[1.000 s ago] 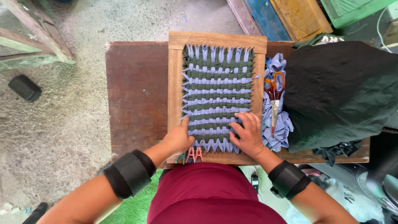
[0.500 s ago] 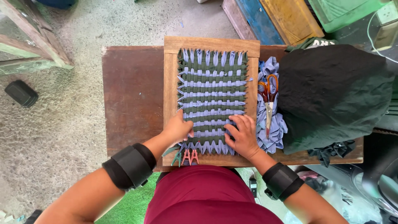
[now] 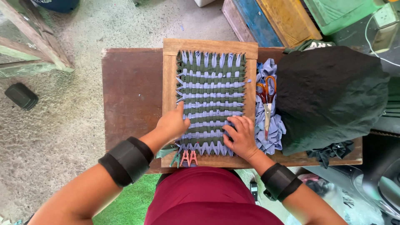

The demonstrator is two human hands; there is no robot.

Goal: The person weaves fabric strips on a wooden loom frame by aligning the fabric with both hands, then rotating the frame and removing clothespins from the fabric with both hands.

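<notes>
A wooden weaving frame lies on a dark brown table. Green and pale blue fabric strips are woven across it. My left hand rests on the lower left part of the weave, fingers pressed on the strips. Fingers bent and spread, my right hand presses on the lower right of the weave. Neither hand holds a loose thing. Black bands wrap both forearms. Pink and green clothes pegs sit on the frame's near edge.
Orange-handled scissors lie on a heap of pale blue strips right of the frame. A big dark green cloth pile covers the table's right end. Coloured boards lie beyond. A concrete floor and a small black object are at left.
Both hands have shifted slightly on the lower rows of the weave. The view has drifted a little; the frame and scissors stay put.
</notes>
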